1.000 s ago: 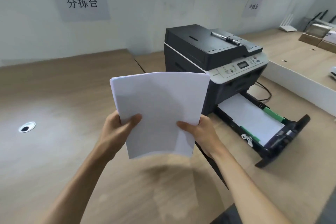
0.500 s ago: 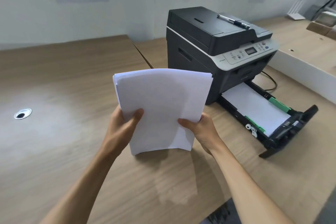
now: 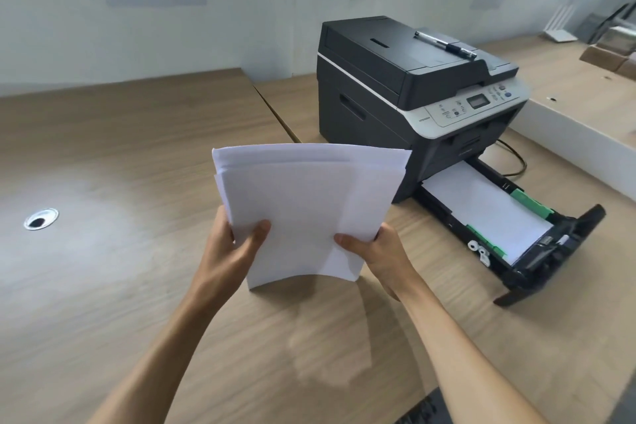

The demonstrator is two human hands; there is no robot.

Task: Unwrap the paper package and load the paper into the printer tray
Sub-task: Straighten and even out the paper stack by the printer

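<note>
A stack of white paper [image 3: 309, 206] stands upright on the wooden table, its lower edge touching the top and bowed slightly. My left hand [image 3: 237, 248] grips its lower left side and my right hand [image 3: 382, 255] grips its lower right side, thumbs on the front. The sheets are fanned unevenly at the top. To the right stands a dark grey printer [image 3: 406, 93]. Its black paper tray [image 3: 557, 251] is pulled out toward me with white sheets lying flat inside between green guides.
A black pen [image 3: 445, 44] lies on the printer lid. A round cable grommet [image 3: 40, 218] sits in the table at far left. A black cable [image 3: 516, 155] runs behind the tray. A white partition [image 3: 578, 148] and cardboard boxes [image 3: 605, 57] are on the right.
The paper stack has come down from mid-air until its lower edge rests on the table. Both hands keep their grip. The camera has tilted down a little.
</note>
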